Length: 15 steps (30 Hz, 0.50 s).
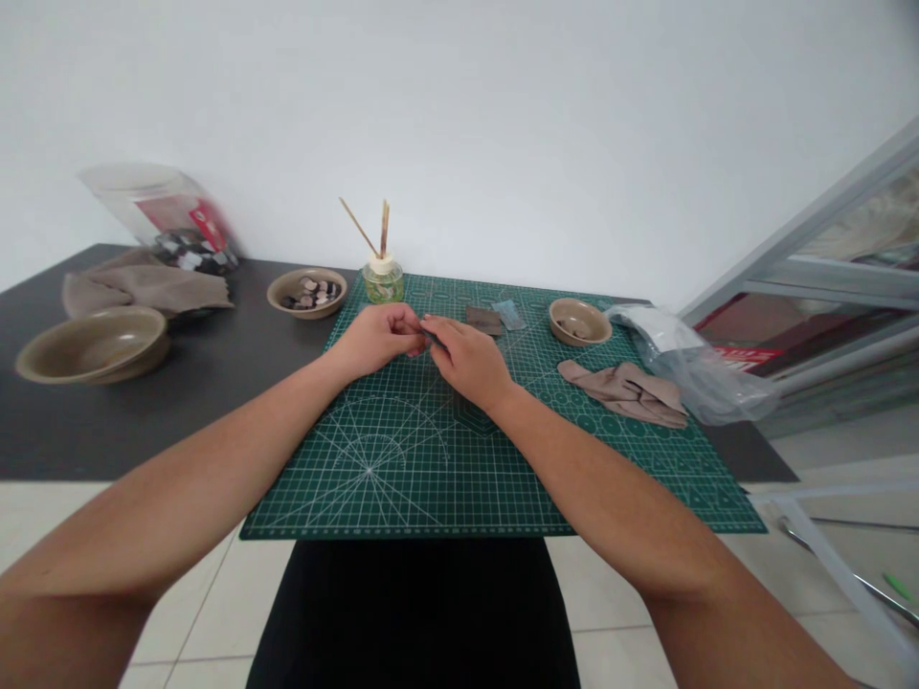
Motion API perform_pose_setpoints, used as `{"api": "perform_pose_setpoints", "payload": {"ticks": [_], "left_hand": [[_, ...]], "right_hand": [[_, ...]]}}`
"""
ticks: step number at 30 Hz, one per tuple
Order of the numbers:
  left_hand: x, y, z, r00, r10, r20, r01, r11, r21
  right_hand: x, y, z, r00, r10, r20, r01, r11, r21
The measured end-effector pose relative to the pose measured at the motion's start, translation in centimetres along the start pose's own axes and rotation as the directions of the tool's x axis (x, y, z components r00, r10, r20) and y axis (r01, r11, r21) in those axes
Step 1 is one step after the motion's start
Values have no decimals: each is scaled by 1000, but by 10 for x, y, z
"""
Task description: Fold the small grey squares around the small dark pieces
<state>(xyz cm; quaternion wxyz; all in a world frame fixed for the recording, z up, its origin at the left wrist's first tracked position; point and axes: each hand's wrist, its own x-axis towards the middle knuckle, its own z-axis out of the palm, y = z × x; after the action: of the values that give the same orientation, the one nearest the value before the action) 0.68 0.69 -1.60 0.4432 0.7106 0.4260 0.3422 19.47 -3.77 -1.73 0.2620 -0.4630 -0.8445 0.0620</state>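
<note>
My left hand and my right hand meet above the green cutting mat. Between their fingertips shows a small dark flat piece, mostly covered, so its kind is unclear. Both hands are closed, fingers curled and pinching at it. Just beyond the right hand lie a small brown cloth patch and a pale blue translucent packet.
Left of the mat are a bowl of dark and pinkish discs, a larger bowl, brown cloth and a plastic bag. A reed diffuser stands behind. Rightward are a small bowl, crumpled cloth and clear plastic.
</note>
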Motion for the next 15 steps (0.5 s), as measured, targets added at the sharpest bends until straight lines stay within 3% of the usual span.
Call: {"api": "perform_pose_setpoints", "payload": {"ticks": [7, 15], "left_hand": [[-2, 5, 0, 998, -37, -46, 37, 999, -15], [-2, 1, 3, 993, -77, -89, 60, 982, -178]], "right_hand": [[1, 0, -1, 1000, 22, 13, -21, 998, -62], [2, -8, -6, 996, -2, 94, 10, 996, -87]]}}
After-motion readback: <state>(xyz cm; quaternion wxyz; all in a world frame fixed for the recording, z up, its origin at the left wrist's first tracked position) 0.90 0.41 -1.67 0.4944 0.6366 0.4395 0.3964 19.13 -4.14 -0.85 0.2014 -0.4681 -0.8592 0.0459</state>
